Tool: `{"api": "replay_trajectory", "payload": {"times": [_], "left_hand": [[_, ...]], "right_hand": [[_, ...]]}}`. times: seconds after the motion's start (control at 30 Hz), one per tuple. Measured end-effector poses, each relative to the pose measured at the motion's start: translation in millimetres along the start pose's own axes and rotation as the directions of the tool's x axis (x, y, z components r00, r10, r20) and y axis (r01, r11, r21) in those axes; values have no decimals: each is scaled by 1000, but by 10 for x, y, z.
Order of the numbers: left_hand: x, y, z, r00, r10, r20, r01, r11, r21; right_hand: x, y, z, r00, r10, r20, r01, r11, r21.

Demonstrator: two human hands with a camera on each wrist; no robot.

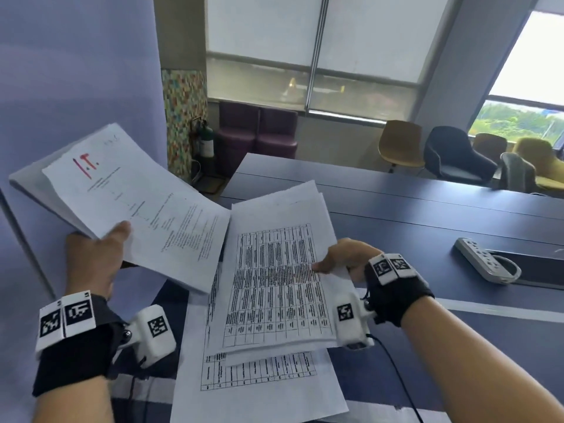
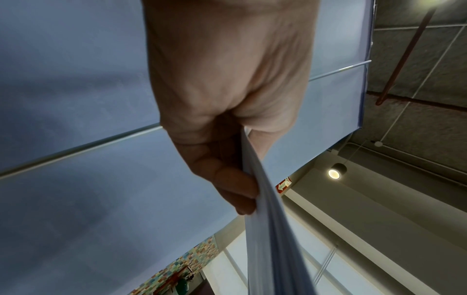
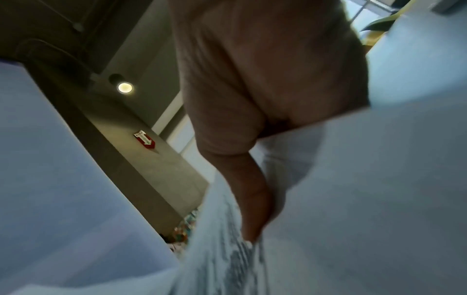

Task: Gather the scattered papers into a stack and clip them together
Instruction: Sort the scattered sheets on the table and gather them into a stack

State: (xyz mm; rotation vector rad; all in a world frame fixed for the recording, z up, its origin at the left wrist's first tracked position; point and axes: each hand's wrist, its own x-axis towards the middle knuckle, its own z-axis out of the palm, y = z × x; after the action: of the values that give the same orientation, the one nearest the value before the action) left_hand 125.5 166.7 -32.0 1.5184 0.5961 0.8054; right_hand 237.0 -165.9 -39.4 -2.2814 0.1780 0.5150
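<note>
Left hand [image 1: 94, 261] at nine o'clock grips a thick sheaf of papers [image 1: 128, 203] raised off the table [image 1: 427, 215], thumb on top. Right hand [image 1: 348, 257] pinches the table-printed sheets [image 1: 274, 270] at centre, above a loose sheet [image 1: 259, 389] lying flat at six o'clock.

White papers [image 1: 274, 270], black tables; blue desk [image 1: 427, 215]
</note>
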Motion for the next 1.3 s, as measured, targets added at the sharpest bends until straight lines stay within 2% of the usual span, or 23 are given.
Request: {"api": "replay_trajectory", "payload": {"times": [0.07, 0.13, 0.2, 0.33, 0.6, 0.73, 0.9, 1.0, 1.07, 1.2, 1.3], "left_hand": [[11, -13, -12, 1000, -8, -21, 8, 1000, 3], [-6, -4, -2, 999, -10, -31, 11, 1000, 28], [-28, -1, 9, 1000, 10, -29, -8, 999, 53], [-45, -36, 8, 1000, 11, -14, -10, 996, 85], [-40, -52, 45, 1000, -26, 10, 25, 995, 95], [-67, -18, 37, 999, -46, 20, 44, 995, 84], [-48, 4, 3, 999, -16, 29, 16, 1000, 23], [-84, 21, 16, 999, -4, 51, 4, 1000, -10], [-104, 46, 44, 998, 1, 63, 1, 1000, -25], [-149, 95, 138, 996, 9, 87, -8, 1000, -8], [-255, 162, 310, 990, 42, 135, -37, 998, -41]], "right_hand": [[101, 114, 64, 1000, 7, -7, -6, 1000, 22], [0, 70, 222, 998, -51, -26, 50, 999, -13], [-137, -60, 427, 992, -119, -52, 113, 989, -100], [-219, -275, 788, 973, -172, -153, 109, 929, -353], [-215, -416, 1017, 964, -197, -177, 118, 919, -377], [-244, -378, 982, 972, -163, -170, 87, 918, -386], [-255, -251, 599, 970, -180, -166, 140, 964, -225], [-289, -121, 178, 975, -138, -173, 122, 988, -97], [-371, -31, -207, 962, -142, -235, 146, 989, 0], [-810, 11, -1073, 911, -230, -344, 306, 934, 185], [-1105, -69, -1580, 907, -324, -270, 405, 848, 343]]}}
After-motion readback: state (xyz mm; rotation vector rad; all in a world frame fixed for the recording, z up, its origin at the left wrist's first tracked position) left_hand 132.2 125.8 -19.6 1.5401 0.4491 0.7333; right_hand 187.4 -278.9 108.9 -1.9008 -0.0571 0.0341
